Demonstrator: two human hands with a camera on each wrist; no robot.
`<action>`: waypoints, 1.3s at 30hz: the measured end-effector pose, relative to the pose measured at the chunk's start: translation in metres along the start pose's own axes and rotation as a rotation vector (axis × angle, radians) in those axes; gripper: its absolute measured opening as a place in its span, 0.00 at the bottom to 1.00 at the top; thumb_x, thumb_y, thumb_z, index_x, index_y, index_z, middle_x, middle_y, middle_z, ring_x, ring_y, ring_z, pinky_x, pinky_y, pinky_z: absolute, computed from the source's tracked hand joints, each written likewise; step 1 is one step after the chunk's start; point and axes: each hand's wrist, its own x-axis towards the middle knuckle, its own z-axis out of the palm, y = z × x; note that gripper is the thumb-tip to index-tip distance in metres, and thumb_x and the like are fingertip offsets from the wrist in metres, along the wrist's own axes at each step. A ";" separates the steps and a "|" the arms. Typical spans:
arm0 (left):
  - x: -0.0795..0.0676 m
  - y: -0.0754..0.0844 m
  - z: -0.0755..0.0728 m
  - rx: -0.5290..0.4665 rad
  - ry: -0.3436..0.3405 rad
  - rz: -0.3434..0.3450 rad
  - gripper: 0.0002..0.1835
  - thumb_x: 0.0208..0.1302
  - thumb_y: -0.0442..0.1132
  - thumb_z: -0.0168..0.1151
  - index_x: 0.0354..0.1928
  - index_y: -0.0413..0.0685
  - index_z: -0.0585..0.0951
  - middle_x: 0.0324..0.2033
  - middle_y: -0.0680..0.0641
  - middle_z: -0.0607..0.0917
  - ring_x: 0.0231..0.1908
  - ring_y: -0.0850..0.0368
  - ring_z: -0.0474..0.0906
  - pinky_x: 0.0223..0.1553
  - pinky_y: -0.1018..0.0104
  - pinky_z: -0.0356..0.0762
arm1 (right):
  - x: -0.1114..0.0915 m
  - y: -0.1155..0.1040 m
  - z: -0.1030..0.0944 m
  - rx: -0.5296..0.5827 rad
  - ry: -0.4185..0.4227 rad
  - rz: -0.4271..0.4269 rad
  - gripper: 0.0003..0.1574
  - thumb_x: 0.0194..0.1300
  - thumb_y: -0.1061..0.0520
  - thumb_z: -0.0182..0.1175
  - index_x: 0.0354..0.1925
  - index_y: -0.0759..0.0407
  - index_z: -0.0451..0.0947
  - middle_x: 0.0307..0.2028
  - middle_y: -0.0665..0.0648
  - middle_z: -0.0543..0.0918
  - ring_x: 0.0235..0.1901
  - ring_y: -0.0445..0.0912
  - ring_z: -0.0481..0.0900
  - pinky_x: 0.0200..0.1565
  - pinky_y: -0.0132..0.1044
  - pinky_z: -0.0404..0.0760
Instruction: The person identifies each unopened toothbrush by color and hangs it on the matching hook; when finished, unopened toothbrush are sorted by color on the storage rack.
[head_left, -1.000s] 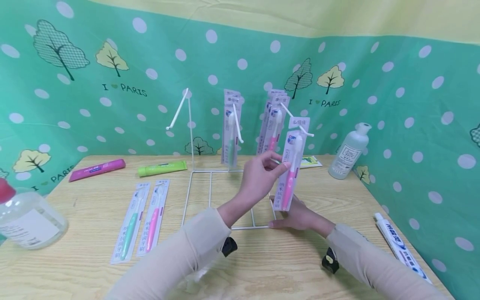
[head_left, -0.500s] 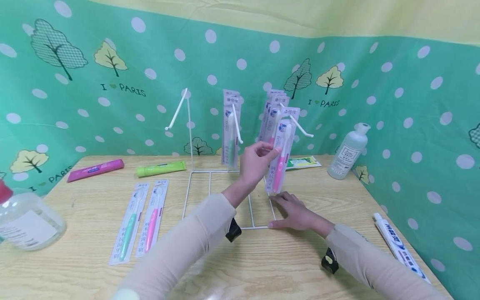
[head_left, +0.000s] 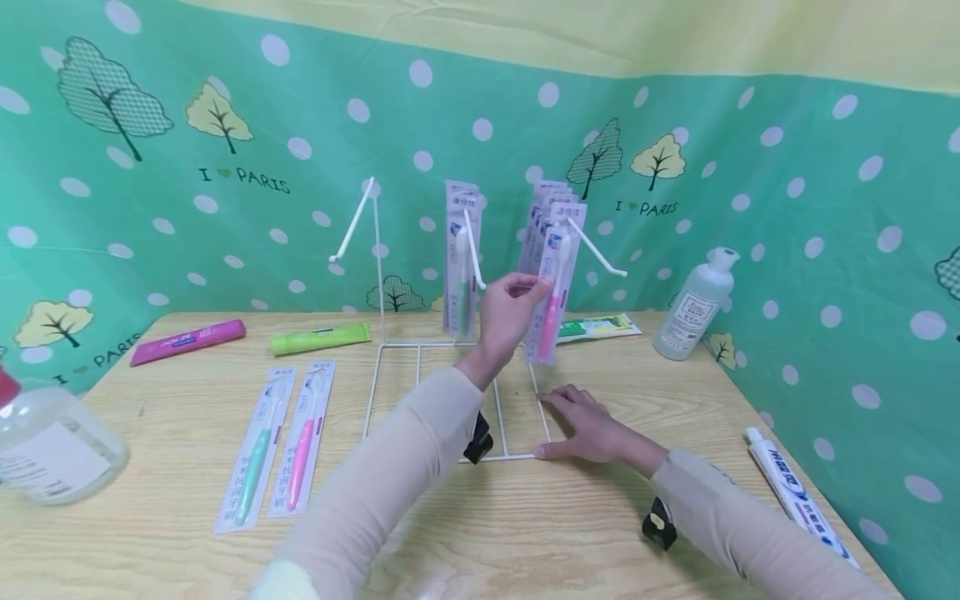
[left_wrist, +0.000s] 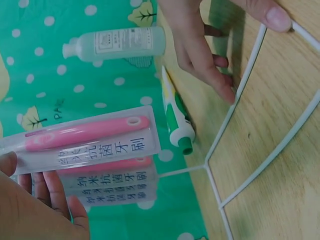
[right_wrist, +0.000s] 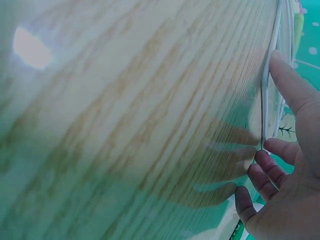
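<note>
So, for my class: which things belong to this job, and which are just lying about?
Job:
pink toothbrush pack in the left hand
white wire rack
hung packs
two flat packs, probably

Apparently lying about:
magenta tube
lime tube
green-yellow tube
blue-white tube
pale bottle
red-capped bottle

Tabletop (head_left: 525, 533) looked like smooth wood grain, glossy enough to mirror fingers and a light spot in the right wrist view. Held toothbrush pack (left_wrist: 90, 136) was clear shiny plastic with a smooth pink plastic handle. Rack (head_left: 517, 457) was smooth white-coated wire, probably metal. Backdrop (head_left: 300, 250) was creased cloth; sleeves (head_left: 405, 450) matt cloth. Pump bottle (head_left: 693, 308) was translucent smooth plastic; magenta tube (head_left: 191, 342) had a slight sheen.
</note>
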 end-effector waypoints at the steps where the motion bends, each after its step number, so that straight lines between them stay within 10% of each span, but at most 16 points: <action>1: 0.001 0.000 0.000 -0.002 0.000 -0.002 0.13 0.57 0.45 0.62 0.41 0.44 0.80 0.32 0.50 0.82 0.36 0.54 0.79 0.37 0.64 0.79 | 0.000 0.000 0.000 -0.003 -0.001 -0.001 0.55 0.46 0.32 0.64 0.65 0.58 0.59 0.58 0.59 0.64 0.57 0.54 0.61 0.58 0.54 0.61; 27: 0.011 -0.007 -0.012 0.276 -0.041 0.084 0.13 0.60 0.43 0.59 0.45 0.45 0.77 0.35 0.48 0.82 0.35 0.57 0.78 0.35 0.69 0.78 | 0.000 -0.001 0.003 0.016 -0.008 0.034 0.55 0.46 0.31 0.63 0.66 0.55 0.58 0.58 0.58 0.63 0.58 0.55 0.59 0.58 0.55 0.61; 39: -0.009 -0.021 -0.053 0.501 -0.161 0.072 0.17 0.59 0.43 0.60 0.49 0.48 0.75 0.45 0.46 0.79 0.39 0.56 0.76 0.38 0.65 0.78 | 0.000 0.003 0.003 0.011 -0.005 0.041 0.57 0.45 0.29 0.62 0.67 0.53 0.57 0.59 0.58 0.63 0.59 0.54 0.59 0.59 0.55 0.60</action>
